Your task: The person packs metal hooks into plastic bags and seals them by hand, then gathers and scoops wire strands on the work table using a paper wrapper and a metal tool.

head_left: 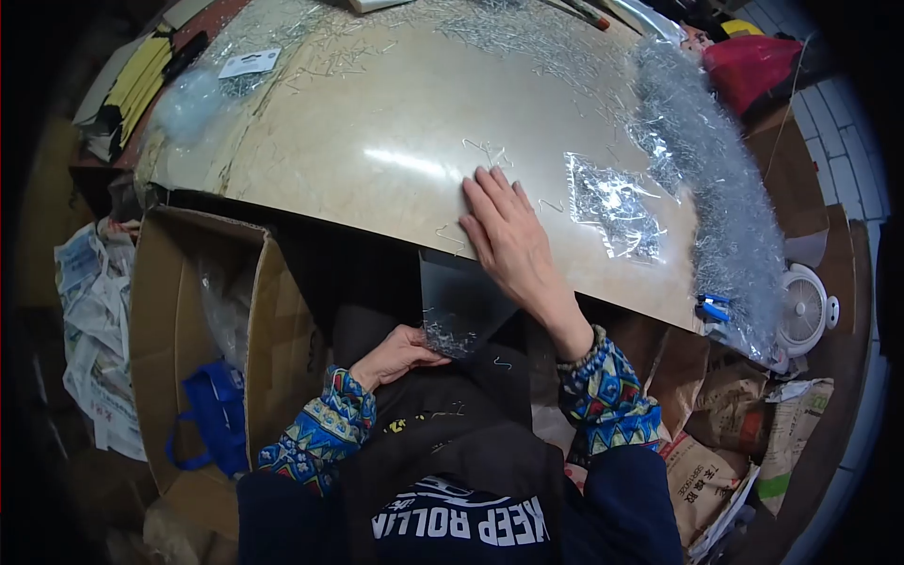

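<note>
Below the table edge, my left hand point(397, 356) pinches the lower corner of a clear plastic bag point(463, 292). Small wire hooks point(450, 337) lie gathered at the bag's bottom. My right hand point(511, 243) rests on the tabletop near its front edge, fingers stretched out and palm down. Just beyond its fingertips are a few loose S-shaped wire hooks point(487, 151); another hook point(552, 205) lies to its right and one point(450, 234) to its left. Whether anything is under the right palm is hidden. One more hook point(503, 363) lies on my dark apron.
A filled clear packet point(614, 207) lies on the table point(348, 132), with a large heap of packets point(720, 207) along the right side. Loose hooks point(527, 42) spread across the back. An open cardboard box point(193, 311) stands at left, a small white fan point(803, 309) at right.
</note>
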Demonstrator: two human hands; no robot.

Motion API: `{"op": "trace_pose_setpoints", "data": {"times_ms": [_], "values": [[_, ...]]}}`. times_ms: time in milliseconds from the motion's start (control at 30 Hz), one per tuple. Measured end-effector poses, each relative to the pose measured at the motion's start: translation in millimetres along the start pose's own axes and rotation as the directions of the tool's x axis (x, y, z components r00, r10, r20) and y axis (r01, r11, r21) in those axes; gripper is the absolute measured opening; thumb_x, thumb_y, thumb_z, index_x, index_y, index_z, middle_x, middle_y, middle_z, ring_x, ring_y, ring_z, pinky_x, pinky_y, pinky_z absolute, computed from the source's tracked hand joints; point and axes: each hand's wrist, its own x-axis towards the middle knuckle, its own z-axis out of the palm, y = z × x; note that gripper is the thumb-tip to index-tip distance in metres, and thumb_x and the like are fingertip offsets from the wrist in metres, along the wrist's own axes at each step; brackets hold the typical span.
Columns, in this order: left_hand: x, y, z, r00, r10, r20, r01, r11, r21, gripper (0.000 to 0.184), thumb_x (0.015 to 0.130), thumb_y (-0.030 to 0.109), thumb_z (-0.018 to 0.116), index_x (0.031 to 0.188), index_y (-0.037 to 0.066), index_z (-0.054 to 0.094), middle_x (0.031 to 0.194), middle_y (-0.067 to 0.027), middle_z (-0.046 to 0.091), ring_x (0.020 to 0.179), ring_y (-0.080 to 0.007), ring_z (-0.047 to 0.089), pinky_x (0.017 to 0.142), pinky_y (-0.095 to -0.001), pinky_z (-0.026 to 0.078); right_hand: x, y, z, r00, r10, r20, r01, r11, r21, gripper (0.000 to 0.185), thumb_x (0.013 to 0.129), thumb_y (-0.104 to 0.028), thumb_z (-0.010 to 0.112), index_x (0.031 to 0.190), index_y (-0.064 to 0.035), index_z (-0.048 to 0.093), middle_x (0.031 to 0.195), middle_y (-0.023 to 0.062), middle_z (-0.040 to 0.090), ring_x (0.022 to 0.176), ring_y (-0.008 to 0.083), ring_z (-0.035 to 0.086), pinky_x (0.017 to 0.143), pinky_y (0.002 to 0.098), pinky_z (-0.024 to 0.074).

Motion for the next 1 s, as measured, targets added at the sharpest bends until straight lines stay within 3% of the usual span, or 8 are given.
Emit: {"op": "trace_pose_setpoints", "data": {"times_ms": [200,333,533,667,833,933,967,1000], "values": [[4.1,-1.6,-8.5,1.000,0.017,0.006,-0.017,0.990,0.137,0.019,0.084,-0.011,0.059,0.099,-0.006,0.070,0.101,-0.0122,0.071,0.094,-0.0175,0.068,0.085,-0.0284,0.056,-38.7,-38.9,-37.1,0.999,0.003,0.035,-0.012,0.968,0.251,0.028,0.083,-0.014,0.071,0.108,-0.0042,0.064,0.100,0.0114,0.066,0.104,0.0295,0.059,0.087,0.0424,0.0434],[-7.4,12.7,6.9,1.000,0.021,0.022,-0.025,0.983,0.180,0.023,0.082,-0.013,0.056,0.099,-0.007,0.070,0.100,-0.0116,0.070,0.092,-0.0158,0.067,0.085,-0.0269,0.055,-58.3,-68.4,-10.2,0.973,-0.034,0.228,0.031,0.999,0.016,0.032,0.077,-0.030,0.073,0.097,-0.0075,0.062,0.083,0.0049,0.053,0.083,0.0231,0.051,0.073,0.0360,0.0368],[-5.0,1.3,-1.3,0.999,0.024,-0.026,-0.022,0.995,0.093,0.023,0.085,-0.010,0.057,0.105,-0.006,0.068,0.100,-0.0116,0.070,0.093,-0.0166,0.068,0.089,-0.0280,0.055,-84.3,-66.0,10.6,0.939,-0.053,0.339,0.081,0.994,-0.071,0.014,0.068,-0.012,0.063,0.080,-0.0068,0.056,0.080,0.0071,0.054,0.083,0.0236,0.053,0.075,0.0365,0.0376],[4.7,0.6,-12.6,1.000,0.008,-0.016,-0.006,0.993,0.116,0.021,0.085,-0.009,0.058,0.104,-0.006,0.068,0.101,-0.0117,0.070,0.095,-0.0188,0.068,0.091,-0.0296,0.055,-81.5,-55.1,-16.5,0.960,0.018,0.280,-0.047,0.994,0.098,0.009,0.086,-0.015,0.067,0.089,-0.0079,0.062,0.080,0.0059,0.056,0.079,0.0229,0.054,0.070,0.0361,0.0365],[-4.3,5.7,-4.8,0.983,-0.068,0.172,0.089,0.989,-0.115,0.045,0.083,-0.009,0.064,0.127,-0.002,0.055,0.119,-0.0144,0.063,0.111,-0.0227,0.062,0.097,-0.0366,0.052,-82.1,-47.4,-27.3,0.968,0.181,0.175,-0.211,0.963,0.167,0.019,0.082,-0.007,0.069,0.101,-0.0061,0.064,0.093,0.0087,0.060,0.085,0.0257,0.055,0.073,0.0376,0.0410],[-3.0,-3.4,-6.9,0.982,-0.082,0.170,0.104,0.987,-0.123,0.047,0.082,-0.010,0.065,0.128,-0.001,0.054,0.122,-0.0134,0.062,0.114,-0.0244,0.060,0.100,-0.0409,0.050,-88.2,-58.0,-11.6,0.992,0.084,0.091,-0.096,0.987,0.128,0.028,0.081,-0.009,0.069,0.108,-0.0056,0.063,0.102,0.0098,0.059,0.090,0.0273,0.055,0.077,0.0388,0.0408],[-3.1,-6.7,-6.2,0.982,-0.081,0.171,0.102,0.988,-0.114,0.046,0.082,-0.010,0.065,0.127,-0.001,0.054,0.121,-0.0131,0.062,0.114,-0.0242,0.061,0.100,-0.0408,0.050,-92.4,-60.1,-7.0,0.980,-0.029,0.195,0.017,0.998,0.064,0.040,0.079,-0.011,0.069,0.117,-0.0051,0.059,0.111,0.0110,0.056,0.098,0.0285,0.053,0.082,0.0404,0.0398],[-1.2,-6.7,-6.6,0.982,-0.072,0.173,0.091,0.991,-0.101,0.045,0.082,-0.010,0.065,0.126,-0.001,0.055,0.120,-0.0127,0.063,0.113,-0.0239,0.061,0.100,-0.0407,0.050,-101.2,-58.2,-6.5,0.878,-0.117,0.463,0.122,0.992,0.019,0.045,0.079,-0.012,0.068,0.121,-0.0054,0.056,0.115,0.0125,0.055,0.103,0.0282,0.052,0.085,0.0404,0.0389]]}}
